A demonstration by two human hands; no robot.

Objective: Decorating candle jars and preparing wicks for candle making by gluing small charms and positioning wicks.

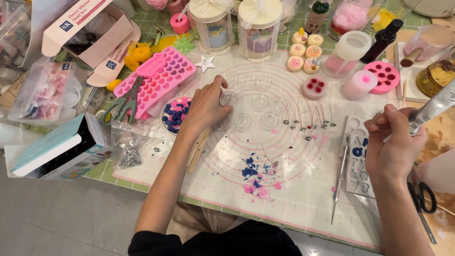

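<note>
Clear plastic: small round cup (228, 98) on the white mat (303, 189), at the left edge of a cluster of like cups (259, 102).
Left hand: my left hand (204, 108) rests on the mat, fingertips closed around that one cup, steadying it where it stands.
Right hand: my right hand (391, 142) is raised off the mat at the right, fingers curled tight round the lower end of a silvery tube (433, 109) that slants up and away.
Wicks: metal-footed wicks (308, 121) lie loose between the cups and my right hand.
Step in hand: I judge I am at the gluing stage, one cup held ready and the tube gripped, well apart from each other.
Next move calls for: bringing the tube's tip over the cup's floor, a small squeeze, the cup kept flat.
Nearby: pink heart mould (159, 80), scissors (124, 102), bowl of blue and pink bits (174, 114).
</note>
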